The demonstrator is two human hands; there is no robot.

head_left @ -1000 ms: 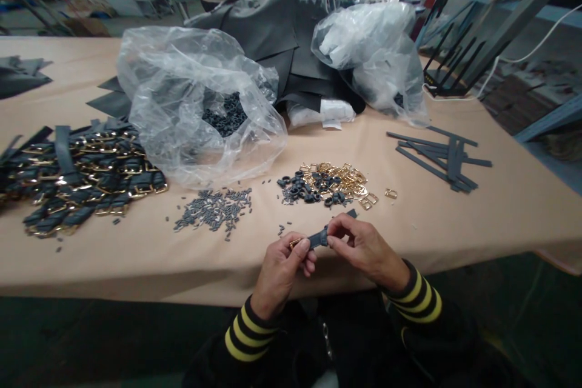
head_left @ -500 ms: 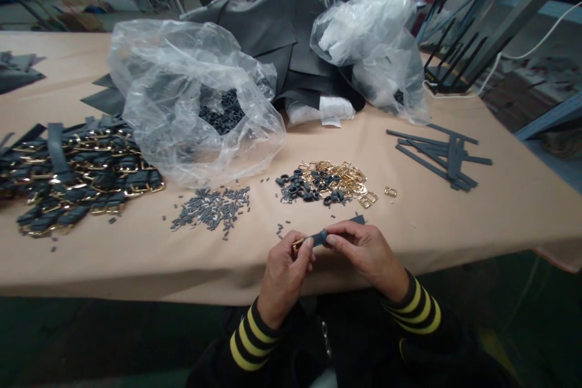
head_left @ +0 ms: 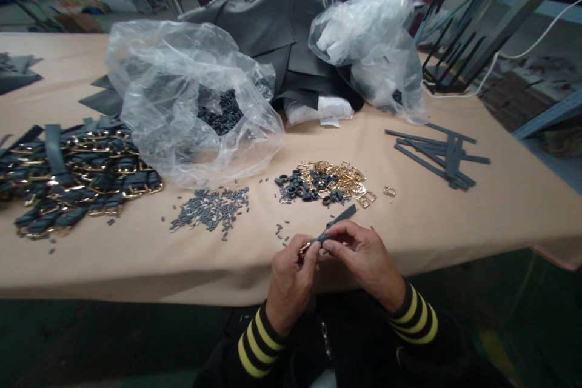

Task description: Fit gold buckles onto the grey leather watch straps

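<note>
1. Looking done: a heap of buckled straps [head_left: 86,176] is lying toward the left end of the table [head_left: 182,260], back from the near edge and running out of view.
2. Looking half done: one dark strap [head_left: 342,216] is being held over the table's near edge, right of the middle. A gold buckle [head_left: 304,249] is sitting at one end; the free end is pointing up and away, toward the far right corner. Can't tell if a loop is going around it; fingers are covering that part.
3. Looking left to use: loose buckles [head_left: 341,173] and dark loops [head_left: 309,189] are lying mixed together just beyond the hands; loose strips [head_left: 452,160] are lying near the right edge.
4. Small dark bits [head_left: 211,209] are lying scattered between heap and loops; a plastic bag [head_left: 154,85] is standing behind them, toward the far edge.
5. Left hand [head_left: 291,276]: fingers curling nearly closed, thumb and fingers gripping the strap at its buckle end.
6. Right hand [head_left: 366,257]: thumb and forefinger pinching the strap just beside the left, other fingers bending loosely.
</note>
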